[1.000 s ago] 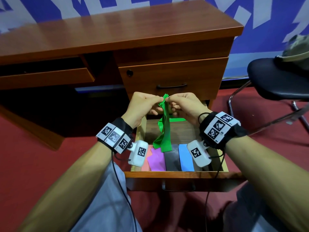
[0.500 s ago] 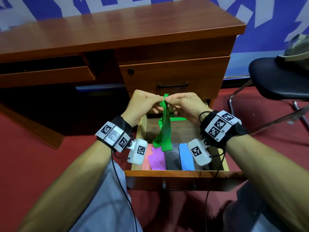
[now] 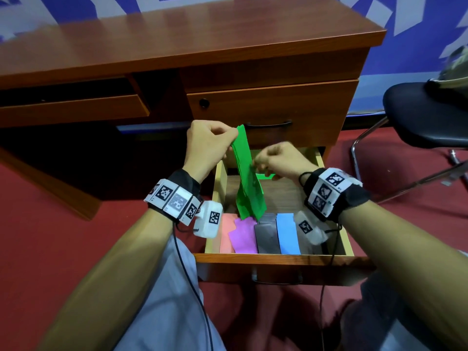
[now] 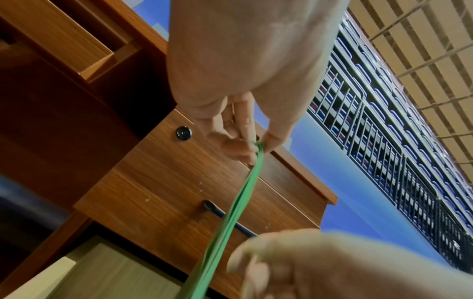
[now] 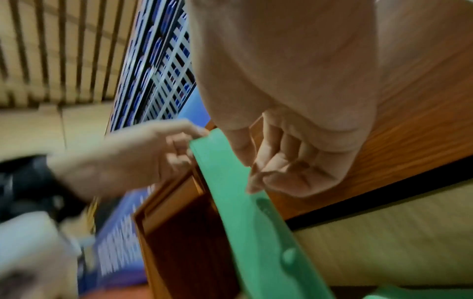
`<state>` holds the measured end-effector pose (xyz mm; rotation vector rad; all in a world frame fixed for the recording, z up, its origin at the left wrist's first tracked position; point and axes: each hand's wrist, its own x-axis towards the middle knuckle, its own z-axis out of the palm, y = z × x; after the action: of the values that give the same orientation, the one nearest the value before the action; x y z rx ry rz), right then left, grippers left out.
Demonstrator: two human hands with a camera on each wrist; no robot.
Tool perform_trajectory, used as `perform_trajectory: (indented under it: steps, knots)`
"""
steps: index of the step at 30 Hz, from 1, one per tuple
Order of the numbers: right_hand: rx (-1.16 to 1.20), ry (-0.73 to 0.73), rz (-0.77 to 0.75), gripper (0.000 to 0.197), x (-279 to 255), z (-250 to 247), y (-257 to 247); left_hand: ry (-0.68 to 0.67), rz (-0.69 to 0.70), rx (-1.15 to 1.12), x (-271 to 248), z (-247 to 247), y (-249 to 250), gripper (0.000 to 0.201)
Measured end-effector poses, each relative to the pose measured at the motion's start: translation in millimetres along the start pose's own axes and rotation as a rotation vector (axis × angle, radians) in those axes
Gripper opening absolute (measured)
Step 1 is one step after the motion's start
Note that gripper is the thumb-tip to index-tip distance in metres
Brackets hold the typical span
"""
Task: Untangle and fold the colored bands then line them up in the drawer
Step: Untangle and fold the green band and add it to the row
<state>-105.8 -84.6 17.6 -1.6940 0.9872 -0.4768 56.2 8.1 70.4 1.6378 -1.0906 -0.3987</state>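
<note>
The green band [image 3: 249, 183] is hanging over the open drawer [image 3: 278, 259], its lower end dangling just above the folded bands lined up along the drawer's front; the wooden desk [image 3: 177, 54] is looming behind my hands, its upper drawer [image 3: 273, 107] sitting closed with a dark handle and a round lock; a black chair [image 3: 425, 115] is standing off to my right on the red floor; in the row I am seeing a pink band [image 3: 226, 234], a purple band [image 3: 242, 236], a grey band [image 3: 266, 235] and a blue band [image 3: 287, 236] lying side by side, the green one partly covering the purple and grey ends; no readable writing is showing, only square black-and-white markers on my wristbands; my left hand [image 3: 207, 145] is pinching the band's top edge between thumb and curled fingers; my right hand [image 3: 276, 162] is sitting lower, fingers curled in, pinching the band's side edge at mid-length.
</note>
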Motion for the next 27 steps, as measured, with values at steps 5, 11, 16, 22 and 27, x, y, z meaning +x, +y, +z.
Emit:
perform_trajectory:
  steps: [5, 11, 16, 22, 27]
  knots:
    - [-0.911, -0.399, 0.161, 0.019, 29.5, 17.1, 53.2, 0.136, 0.046, 0.071, 8.5, -11.0, -4.1, 0.021]
    - [-1.032, -0.28, 0.093, 0.04, 81.2, 41.2, 108.9, 0.109, 0.049, 0.088, 9.6, -8.4, -15.2, 0.021]
    - [-1.2, -0.357, 0.047, 0.05, 99.0, 68.7, 110.8, 0.091, 0.059, 0.115, 12.2, -12.9, -18.9, 0.019]
    - [-1.322, -0.316, -0.083, 0.047, 108.2, 78.0, 117.1, 0.032, 0.003, 0.05, 12.4, -17.8, -22.4, 0.021]
    - [-1.242, -0.228, -0.079, 0.044, 101.7, 67.9, 112.2, 0.023, -0.005, 0.059, 12.3, -14.8, -22.0, 0.021]
